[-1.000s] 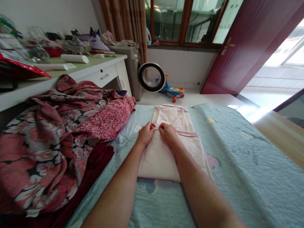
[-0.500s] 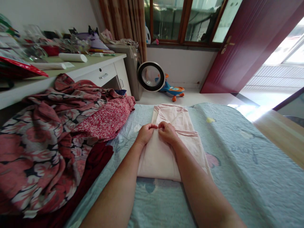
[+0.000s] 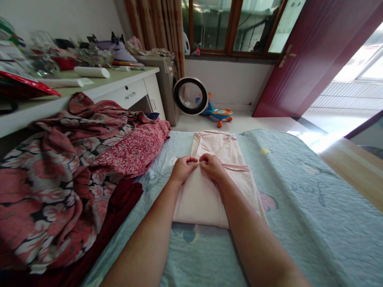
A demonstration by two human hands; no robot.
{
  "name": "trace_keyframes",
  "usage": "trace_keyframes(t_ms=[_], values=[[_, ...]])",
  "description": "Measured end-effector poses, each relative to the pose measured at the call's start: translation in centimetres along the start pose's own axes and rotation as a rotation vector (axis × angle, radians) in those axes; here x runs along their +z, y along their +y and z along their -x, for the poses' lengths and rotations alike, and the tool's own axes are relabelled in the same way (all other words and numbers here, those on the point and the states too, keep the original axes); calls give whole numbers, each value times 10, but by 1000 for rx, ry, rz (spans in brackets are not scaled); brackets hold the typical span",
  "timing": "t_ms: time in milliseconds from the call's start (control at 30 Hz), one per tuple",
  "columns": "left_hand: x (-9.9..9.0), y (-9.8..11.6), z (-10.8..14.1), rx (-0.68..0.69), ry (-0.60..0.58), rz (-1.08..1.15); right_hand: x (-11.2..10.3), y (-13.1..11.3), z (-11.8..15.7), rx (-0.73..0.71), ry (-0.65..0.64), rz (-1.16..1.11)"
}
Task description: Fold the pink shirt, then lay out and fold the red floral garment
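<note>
A bed (image 3: 314,243) carries the things, spread with a pale blue quilted fabric cover (image 3: 203,259). A soft ridge runs lengthwise down the cover's right half. Its print includes a small yellow patch (image 3: 265,151) near the far edge, a pink shape (image 3: 268,201) and some blurred lettering (image 3: 309,192). A flat, folded, pale pink cloth (image 3: 200,199) lies in the middle, its upper layer ending in a crosswise edge partway along. At the left is a heap: a crumpled pink, grey and black floral cloth (image 3: 54,171), a red-and-white speckled cloth (image 3: 131,151) and a dark red cloth (image 3: 125,199); how much rests directly on the bed is hard to tell.
</note>
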State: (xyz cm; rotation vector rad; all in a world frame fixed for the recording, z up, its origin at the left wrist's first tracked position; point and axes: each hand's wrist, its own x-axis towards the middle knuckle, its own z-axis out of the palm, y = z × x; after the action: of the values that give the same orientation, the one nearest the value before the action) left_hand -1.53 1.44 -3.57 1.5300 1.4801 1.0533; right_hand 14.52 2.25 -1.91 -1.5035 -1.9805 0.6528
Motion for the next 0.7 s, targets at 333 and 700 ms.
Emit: trace_keyframes(t_ms=[333,700], values=[[0,0,2,0,-7,-44,3,4,-2,-36,7,-45],[-1,-4,0,72,-63,-159,3,1,-2,-36,-18,35]])
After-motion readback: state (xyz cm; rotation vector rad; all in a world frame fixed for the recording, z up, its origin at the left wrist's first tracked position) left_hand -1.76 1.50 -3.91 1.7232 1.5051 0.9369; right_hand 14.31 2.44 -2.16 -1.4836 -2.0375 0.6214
